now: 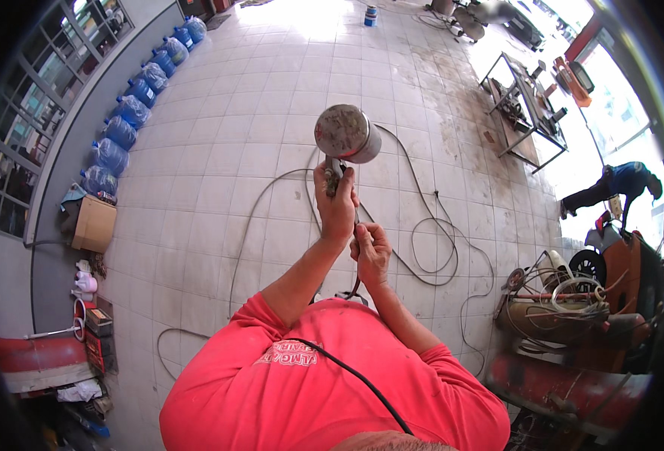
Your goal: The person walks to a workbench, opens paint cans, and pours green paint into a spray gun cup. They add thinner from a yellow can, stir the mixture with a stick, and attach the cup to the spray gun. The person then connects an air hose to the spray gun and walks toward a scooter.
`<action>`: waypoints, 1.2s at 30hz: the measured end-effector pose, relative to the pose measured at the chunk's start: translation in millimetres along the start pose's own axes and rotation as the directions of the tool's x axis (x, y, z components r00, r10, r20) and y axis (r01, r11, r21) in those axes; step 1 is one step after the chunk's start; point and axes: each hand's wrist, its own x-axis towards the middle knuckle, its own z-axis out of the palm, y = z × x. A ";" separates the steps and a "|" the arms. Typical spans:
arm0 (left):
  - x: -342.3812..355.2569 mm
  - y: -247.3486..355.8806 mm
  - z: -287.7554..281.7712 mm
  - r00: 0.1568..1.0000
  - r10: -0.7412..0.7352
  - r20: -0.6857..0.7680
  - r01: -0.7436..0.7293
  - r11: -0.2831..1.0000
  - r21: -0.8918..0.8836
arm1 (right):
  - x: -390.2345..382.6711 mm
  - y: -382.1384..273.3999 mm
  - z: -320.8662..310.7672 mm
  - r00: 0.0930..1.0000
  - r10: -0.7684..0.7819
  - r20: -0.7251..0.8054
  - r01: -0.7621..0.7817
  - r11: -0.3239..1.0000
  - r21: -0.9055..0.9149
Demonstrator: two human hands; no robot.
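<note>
A paint spray gun (pixel 333 167) with a round, paint-stained metal cup (pixel 346 134) is held up in front of my chest, over the tiled floor. My left hand (pixel 336 204) is closed around the gun's grip, just below the cup. Lower and to the right, the fingers of my right hand (pixel 372 252) pinch the thin hose end at the bottom of the grip. From there a dark hose (pixel 357 286) runs down towards my body. My fingers partly hide the hose joint.
Long hoses (pixel 430 219) loop across the tiled floor (pixel 197 225). Blue water jugs (pixel 119 133) line the left wall, near a cardboard box (pixel 94 224). On the right stand a metal workbench (pixel 524 113), an air compressor (pixel 554 316) and a bending person (pixel 614 184).
</note>
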 end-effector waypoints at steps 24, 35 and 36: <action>550.1 -54.4 57.6 0.979 0.062 -0.194 -0.050 0.996 0.068 | 555.4 2.2 138.4 0.932 0.119 0.343 -0.146 0.988 0.055; 825.4 -94.4 33.5 0.985 -0.014 -0.173 0.012 1.000 -0.013 | 793.8 39.6 236.1 0.983 0.028 0.181 0.005 0.984 -0.181; 850.1 -92.9 31.4 0.983 -0.032 -0.179 0.029 0.999 -0.022 | 814.3 40.7 248.4 0.982 0.008 0.190 0.031 0.978 -0.204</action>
